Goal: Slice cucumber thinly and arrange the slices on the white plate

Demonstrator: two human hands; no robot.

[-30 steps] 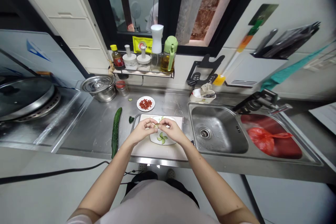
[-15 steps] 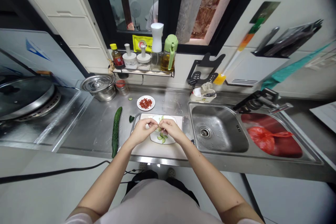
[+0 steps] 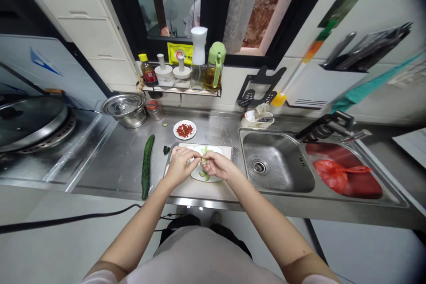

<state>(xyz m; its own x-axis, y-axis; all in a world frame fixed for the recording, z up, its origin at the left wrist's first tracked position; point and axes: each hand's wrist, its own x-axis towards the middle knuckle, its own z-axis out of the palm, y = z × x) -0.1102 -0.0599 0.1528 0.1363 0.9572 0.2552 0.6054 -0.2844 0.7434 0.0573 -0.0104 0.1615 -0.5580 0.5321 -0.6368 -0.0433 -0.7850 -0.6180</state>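
Note:
My left hand [image 3: 181, 165] and my right hand [image 3: 215, 165] meet above a white plate [image 3: 218, 176] on a light cutting board [image 3: 186, 191]. Between their fingertips is a small pale-green cucumber slice [image 3: 203, 160], partly covered by the fingers. Both hands are closed in a pinch, thumb against fingers. More cucumber slices [image 3: 205, 176] lie on the plate below. A whole cucumber [image 3: 147, 166] rests on the steel counter left of the board, and a dark green cucumber end [image 3: 167, 150] sits by the board's upper left corner.
Behind the board stands a small plate of chopped red chilli [image 3: 184, 130]. A lidded steel pot [image 3: 124, 110] and a red-lidded jar [image 3: 154, 109] are at the back left. To the right is a steel sink [image 3: 278, 162]; a red bag [image 3: 333, 175] lies in the second basin.
My left hand has turned, with its fingers reaching further over toward the right. My right hand has rolled so its curled fingers show beneath the cucumber slice.

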